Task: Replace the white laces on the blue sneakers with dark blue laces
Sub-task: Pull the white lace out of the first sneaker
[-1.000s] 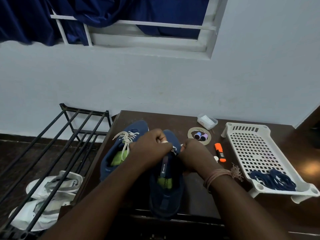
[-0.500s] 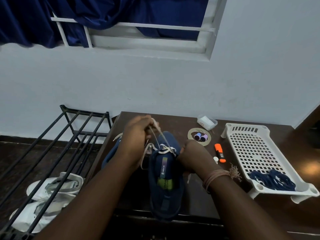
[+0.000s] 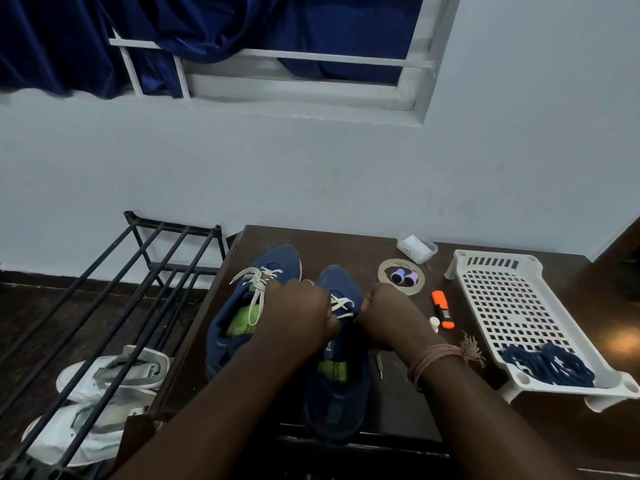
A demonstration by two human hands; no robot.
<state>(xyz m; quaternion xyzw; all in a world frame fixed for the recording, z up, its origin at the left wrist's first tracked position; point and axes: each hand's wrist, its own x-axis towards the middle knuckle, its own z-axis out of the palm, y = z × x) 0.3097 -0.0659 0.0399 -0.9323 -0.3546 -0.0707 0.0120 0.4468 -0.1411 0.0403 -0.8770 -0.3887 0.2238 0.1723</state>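
Blue sneakers: two on the dark wooden table [image 3: 346,247], toes pointing to the far wall. Left sneaker [image 3: 249,306] fully laced, white lace [image 3: 258,289] loose over its opening. Right sneaker [image 3: 337,375] carries a white lace [image 3: 343,306] only across the far eyelets. Left hand [image 3: 298,313] sits over the right sneaker's throat, fingers curled; its fingertips are hidden, so the grip on the lace cannot be confirmed. Right hand [image 3: 388,317] at the sneaker's right side, fingers curled in against the lace end; exact pinch also not visible. Cord bracelet [image 3: 436,358] on the right wrist. Dark blue laces [image 3: 547,365] bundled in the near end of the white perforated tray [image 3: 512,296], right of the sneakers. Orange marker [image 3: 442,308] lies between the tray and the right hand. White shoes [image 3: 104,393] under the black rack [image 3: 104,289], left of the table.
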